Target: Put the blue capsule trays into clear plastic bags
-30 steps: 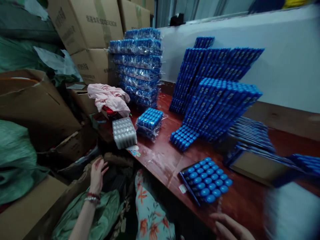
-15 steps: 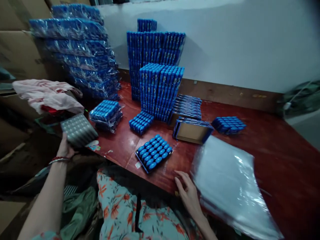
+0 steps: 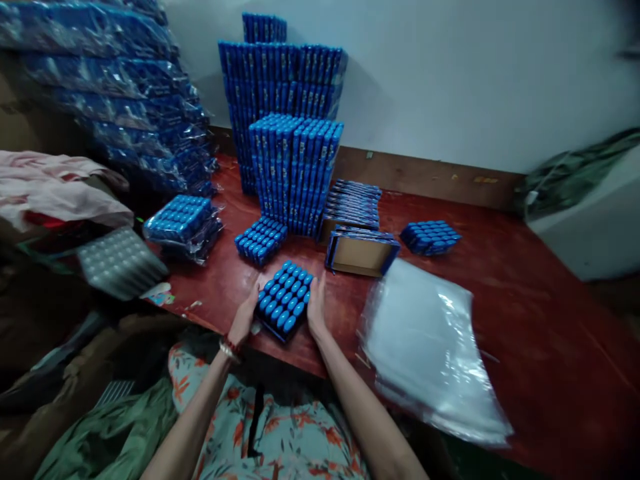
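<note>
Head view: blue-capped tray [image 3: 284, 300] between fingers [image 3: 251, 301].

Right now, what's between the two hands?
A tray of blue-capped tubes, with the left hand and right hand against its sides, in the head view.

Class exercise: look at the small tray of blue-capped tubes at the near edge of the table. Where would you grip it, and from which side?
Probably by its two long side walls, one hand from each side. The tray of blue-capped tubes is a low open rectangle, so the caps on top give no hold. The left hand and right hand already flank it this way on the red table.
</note>
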`<control>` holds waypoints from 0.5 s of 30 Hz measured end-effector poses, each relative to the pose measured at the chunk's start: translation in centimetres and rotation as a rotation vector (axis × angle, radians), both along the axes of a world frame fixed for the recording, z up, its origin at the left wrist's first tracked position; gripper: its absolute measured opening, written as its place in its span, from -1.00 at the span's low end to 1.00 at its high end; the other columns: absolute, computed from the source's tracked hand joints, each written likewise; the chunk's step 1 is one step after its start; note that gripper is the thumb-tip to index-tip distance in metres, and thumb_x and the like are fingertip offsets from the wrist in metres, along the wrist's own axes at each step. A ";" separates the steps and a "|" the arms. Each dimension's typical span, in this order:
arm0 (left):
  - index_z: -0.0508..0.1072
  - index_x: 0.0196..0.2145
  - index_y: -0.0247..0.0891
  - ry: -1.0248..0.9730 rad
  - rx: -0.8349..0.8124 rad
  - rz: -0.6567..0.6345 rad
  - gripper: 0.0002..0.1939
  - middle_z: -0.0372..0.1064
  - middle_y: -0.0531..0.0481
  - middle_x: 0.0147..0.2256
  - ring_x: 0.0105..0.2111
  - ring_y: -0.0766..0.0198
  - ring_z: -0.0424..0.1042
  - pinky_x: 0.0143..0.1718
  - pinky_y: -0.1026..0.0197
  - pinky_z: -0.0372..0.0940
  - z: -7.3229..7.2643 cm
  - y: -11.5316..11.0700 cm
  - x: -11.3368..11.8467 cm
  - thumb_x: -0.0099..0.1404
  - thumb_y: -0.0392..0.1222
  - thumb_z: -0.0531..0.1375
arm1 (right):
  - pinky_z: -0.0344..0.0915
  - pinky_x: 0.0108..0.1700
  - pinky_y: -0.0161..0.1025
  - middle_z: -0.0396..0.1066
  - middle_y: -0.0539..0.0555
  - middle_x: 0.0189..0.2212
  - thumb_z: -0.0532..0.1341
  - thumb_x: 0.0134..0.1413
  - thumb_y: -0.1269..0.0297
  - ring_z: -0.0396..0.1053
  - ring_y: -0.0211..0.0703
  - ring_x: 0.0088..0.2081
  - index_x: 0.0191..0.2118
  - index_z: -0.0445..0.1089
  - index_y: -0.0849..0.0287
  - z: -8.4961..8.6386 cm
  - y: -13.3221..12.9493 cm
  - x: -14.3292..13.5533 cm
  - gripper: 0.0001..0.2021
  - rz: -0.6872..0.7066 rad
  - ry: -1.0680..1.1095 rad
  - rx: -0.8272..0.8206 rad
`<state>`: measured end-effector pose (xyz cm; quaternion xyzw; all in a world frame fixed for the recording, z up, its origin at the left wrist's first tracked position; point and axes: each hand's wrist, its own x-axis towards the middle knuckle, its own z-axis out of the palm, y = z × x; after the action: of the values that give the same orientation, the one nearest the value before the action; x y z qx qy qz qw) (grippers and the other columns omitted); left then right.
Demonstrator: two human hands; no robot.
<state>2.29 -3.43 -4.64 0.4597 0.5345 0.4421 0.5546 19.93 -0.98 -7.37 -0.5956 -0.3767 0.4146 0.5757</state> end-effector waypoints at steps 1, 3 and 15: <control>0.32 0.12 -0.21 0.037 0.006 -0.013 -0.37 0.14 -0.06 0.23 0.31 0.13 -0.09 0.33 0.06 -0.28 0.0 -0.9 0.3 0.24 0.24 0.02 | -0.35 0.34 -0.08 -0.34 0.09 0.36 -0.14 0.12 -0.27 -0.35 -0.15 0.35 0.34 -0.22 0.24 0.0 0.3 0.0 -0.16 0.003 0.007 0.012; 0.32 0.12 -0.19 0.095 0.015 -0.032 -0.40 0.15 -0.06 0.22 0.30 0.12 -0.07 0.33 0.05 -0.25 0.0 -3.2 0.6 0.27 0.22 0.01 | -0.26 0.33 -0.08 -0.15 0.09 0.33 -0.14 0.12 -0.27 -0.21 -0.11 0.34 0.30 -0.03 0.23 -0.2 0.0 0.7 -0.20 0.042 0.011 0.020; -0.19 0.32 -0.21 0.212 -0.051 0.067 -0.08 -0.13 -0.19 0.31 0.28 0.04 -0.03 0.29 -0.01 -0.10 0.7 -5.9 3.2 0.19 0.16 0.17 | -0.14 0.31 0.10 0.13 0.14 0.23 -0.22 0.29 -0.04 -0.01 -0.01 0.28 0.21 0.20 0.15 1.3 -0.3 6.7 -0.43 0.523 -0.717 0.019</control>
<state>5.45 -9.37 -3.93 0.4711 0.6164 0.3956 0.4915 26.62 -1.30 -6.05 -0.5812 -0.6943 0.3099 0.2900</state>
